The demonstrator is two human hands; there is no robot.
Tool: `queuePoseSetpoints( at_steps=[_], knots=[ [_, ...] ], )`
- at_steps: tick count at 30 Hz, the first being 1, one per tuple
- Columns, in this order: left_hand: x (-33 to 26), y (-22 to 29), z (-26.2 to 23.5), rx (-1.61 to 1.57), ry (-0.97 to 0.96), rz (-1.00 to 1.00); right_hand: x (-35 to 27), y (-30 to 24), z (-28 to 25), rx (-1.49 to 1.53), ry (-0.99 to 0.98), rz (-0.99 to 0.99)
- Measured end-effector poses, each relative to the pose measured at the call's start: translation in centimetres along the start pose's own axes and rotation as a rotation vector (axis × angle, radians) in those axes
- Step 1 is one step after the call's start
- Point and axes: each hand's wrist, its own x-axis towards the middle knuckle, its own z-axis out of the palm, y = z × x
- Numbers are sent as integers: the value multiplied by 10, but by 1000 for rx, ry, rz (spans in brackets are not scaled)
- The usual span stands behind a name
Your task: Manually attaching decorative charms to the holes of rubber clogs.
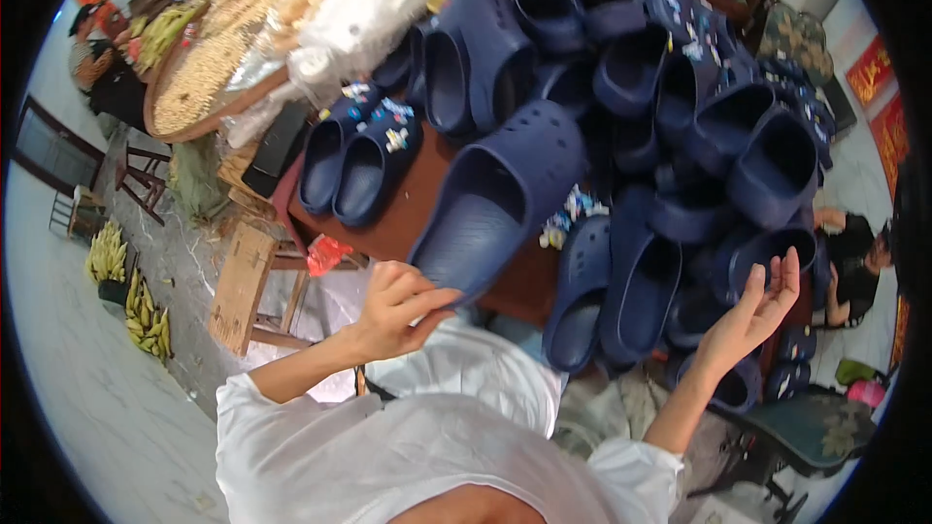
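Note:
My left hand [403, 311] is closed on the heel end of a navy blue clog [471, 238], thumb on top. The clog is tilted with its holed toe pointing away from me, and no charms show on it. To the right, my right hand [749, 318] is held up with fingers apart and nothing in it, close to the heap of navy clogs [636, 277]. Small colourful shoe charms [575, 215] lie on the brown table [529, 291] just past the held clog. At the left stands a pair of charm-studded clogs [374, 170] side by side.
A wide round tray [165, 131] of pale nut-like pieces lies at the far left, beside clear plastic bags [354, 24]. A wooden stool [243, 286] stands left of the table. Bananas [148, 315] lie on the floor. People sit at the far left and the right.

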Motion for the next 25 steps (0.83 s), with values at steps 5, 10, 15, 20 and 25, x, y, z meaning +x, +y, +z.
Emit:
queuePoseSetpoints(
  at_steps=[5, 10, 15, 20, 25],
  knots=[
    [-62, 0, 15, 16, -91, -182, -34, -43, -22, 373, -147, -491],
    [-98, -11, 55, 34, -222, -258, -40, -102, -33, 1145, -312, -747],
    [-90, -16, 61, 76, -354, -255, -47, -126, -19, 1104, -229, -879],
    [-60, -14, 56, -61, -235, -247, -46, -136, 1, 1227, -261, -690],
    [-7, -35, 80, 4, -8, -169, -50, -132, 4, 1293, -229, -641]
  ],
)
